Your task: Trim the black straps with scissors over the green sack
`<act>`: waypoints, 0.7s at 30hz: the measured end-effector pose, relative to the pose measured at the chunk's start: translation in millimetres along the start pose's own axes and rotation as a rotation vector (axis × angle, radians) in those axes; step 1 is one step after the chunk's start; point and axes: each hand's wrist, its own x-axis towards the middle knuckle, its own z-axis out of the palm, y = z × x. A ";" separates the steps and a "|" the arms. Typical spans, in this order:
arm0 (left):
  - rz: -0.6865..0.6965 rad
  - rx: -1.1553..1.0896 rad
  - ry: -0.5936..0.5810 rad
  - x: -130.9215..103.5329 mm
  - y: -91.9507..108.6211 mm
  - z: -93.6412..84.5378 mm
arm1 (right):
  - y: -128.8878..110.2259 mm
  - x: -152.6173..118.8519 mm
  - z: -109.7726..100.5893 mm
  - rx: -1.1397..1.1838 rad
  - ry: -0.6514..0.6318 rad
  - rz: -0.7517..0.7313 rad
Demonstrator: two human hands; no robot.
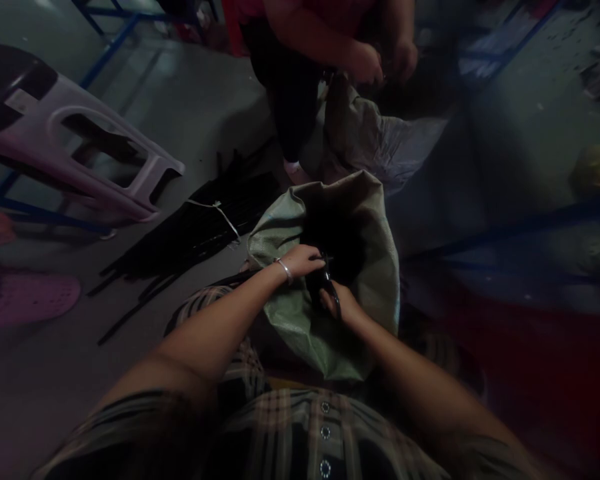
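An open green woven sack [386,267] stands in front of me, its inside dark. Over its mouth, my right hand [341,303] is wrapped round the black handles of a pair of scissors [336,297], which point up and away from me. My left hand [304,260], with a silver bracelet at the wrist, is closed at the sack's left side near the scissors' blades. Its fingers pinch something dark that I cannot make out.
A bundle of long black strips [195,233], tied with a pale string, lies on the floor to the left. Beyond it stands a plastic stool [95,147]; a pink basket [35,293] is at far left. Across from me a person works above another sack [365,133].
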 end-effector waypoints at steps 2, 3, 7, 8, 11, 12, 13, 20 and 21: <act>-0.002 -0.006 0.001 -0.4 -0.1 -1.9 | -0.1 -0.2 -0.2 0.015 0.024 -0.007; -0.003 -0.009 0.003 -0.5 -0.8 -3.2 | -1.1 -0.3 -0.6 0.023 0.038 -0.004; -0.001 -0.005 0.049 -0.2 -6.4 -7.1 | -7.2 -0.1 -2.7 0.068 0.104 0.031; 0.003 -0.007 0.059 0.1 -8.0 -7.5 | -8.3 0.0 -3.0 0.079 0.117 0.042; 0.007 -0.019 0.068 1.1 -10.3 -7.5 | -9.4 0.3 -2.9 0.108 0.130 0.052; 0.004 -0.023 0.070 1.3 -10.3 -7.5 | -9.3 0.3 -2.6 0.111 0.133 0.051; 0.000 -0.028 0.073 1.5 -9.9 -7.6 | -9.3 0.3 -2.3 0.109 0.139 0.050; -0.022 -0.038 0.070 2.9 -10.1 -8.8 | -11.3 -0.4 -2.6 0.109 0.174 0.063; -0.022 -0.036 0.071 3.1 -10.8 -8.8 | -11.6 -0.3 -2.9 0.120 0.177 0.075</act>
